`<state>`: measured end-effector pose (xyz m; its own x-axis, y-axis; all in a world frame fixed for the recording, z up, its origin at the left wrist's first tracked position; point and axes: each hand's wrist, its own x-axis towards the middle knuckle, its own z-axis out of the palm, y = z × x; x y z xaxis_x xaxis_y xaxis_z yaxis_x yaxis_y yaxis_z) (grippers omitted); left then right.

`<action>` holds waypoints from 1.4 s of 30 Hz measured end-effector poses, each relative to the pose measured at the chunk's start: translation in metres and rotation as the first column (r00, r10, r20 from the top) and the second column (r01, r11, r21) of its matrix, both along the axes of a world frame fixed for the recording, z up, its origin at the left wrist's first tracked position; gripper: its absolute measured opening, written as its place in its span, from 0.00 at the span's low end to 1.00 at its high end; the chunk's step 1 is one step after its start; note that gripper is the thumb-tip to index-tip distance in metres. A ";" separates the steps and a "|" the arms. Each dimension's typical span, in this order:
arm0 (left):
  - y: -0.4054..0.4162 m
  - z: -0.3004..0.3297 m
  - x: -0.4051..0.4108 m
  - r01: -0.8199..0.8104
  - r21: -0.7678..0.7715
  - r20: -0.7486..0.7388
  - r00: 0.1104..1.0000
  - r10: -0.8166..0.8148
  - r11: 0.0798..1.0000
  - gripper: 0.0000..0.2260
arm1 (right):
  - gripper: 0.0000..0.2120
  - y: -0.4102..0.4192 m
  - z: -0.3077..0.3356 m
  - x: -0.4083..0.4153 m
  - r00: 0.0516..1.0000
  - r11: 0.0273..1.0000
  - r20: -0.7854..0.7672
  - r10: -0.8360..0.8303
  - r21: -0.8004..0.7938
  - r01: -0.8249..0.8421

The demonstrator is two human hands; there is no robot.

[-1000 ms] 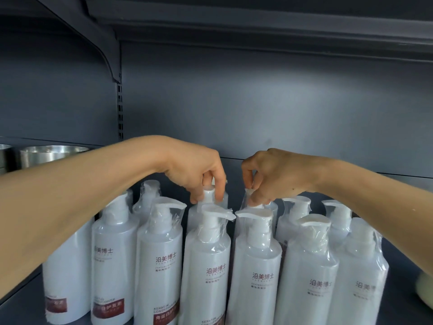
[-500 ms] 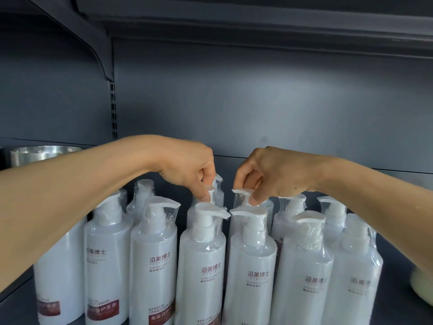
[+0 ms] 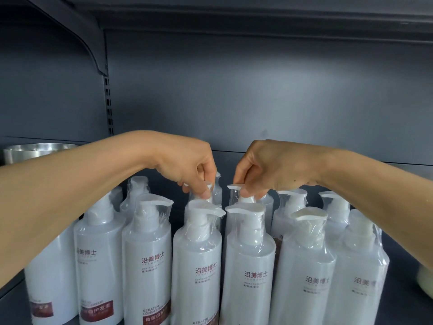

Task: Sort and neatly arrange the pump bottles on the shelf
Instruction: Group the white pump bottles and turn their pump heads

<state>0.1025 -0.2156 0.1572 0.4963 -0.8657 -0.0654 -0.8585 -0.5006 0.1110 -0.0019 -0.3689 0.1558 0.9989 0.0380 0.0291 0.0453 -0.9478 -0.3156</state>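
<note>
We are pinching back-row pump heads: left hand [image 3: 187, 170] on one pump bottle [image 3: 212, 195], right hand [image 3: 269, 170] on its neighbour [image 3: 243, 199]. Shrink-wrap is probably slippery; full bottles heavy, so necks are offering safer hold.

I am seeing 2 bare forearms reaching in from the lower corners, with no sleeve, glove, watch or ring showing on either. The bare left hand [image 3: 187, 171] is showing smooth knuckles and short, unpainted nails. The bare right hand [image 3: 269, 170] is looking much the same, with a rounded wrist bone standing out near its outer edge.
</note>
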 end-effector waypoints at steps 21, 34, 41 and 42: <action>0.000 0.006 0.000 -0.023 0.051 -0.057 0.998 0.026 0.998 0.04 | 0.08 0.007 -0.002 -0.006 0.998 0.997 0.059 -0.025 -0.069 0.029; 0.003 0.007 -0.002 -0.018 0.070 -0.024 1.000 0.020 0.997 0.05 | 0.13 0.011 0.001 -0.010 0.997 0.996 0.030 -0.068 -0.049 0.070; -0.013 0.017 -0.010 -0.047 -0.044 -0.030 0.999 0.045 0.998 0.11 | 0.06 -0.029 0.030 -0.032 0.980 0.985 0.107 -0.170 0.016 0.169; -0.018 0.018 -0.012 -0.036 -0.072 -0.008 0.999 0.036 0.997 0.11 | 0.05 -0.035 0.031 -0.036 0.980 0.983 0.076 -0.184 -0.013 0.186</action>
<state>0.0904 -0.2334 0.1750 0.5271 -0.8498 -0.0063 -0.8392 -0.5217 0.1534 -0.0382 -0.4035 0.1867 0.9838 -0.1458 0.1043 -0.1088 -0.9481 -0.2987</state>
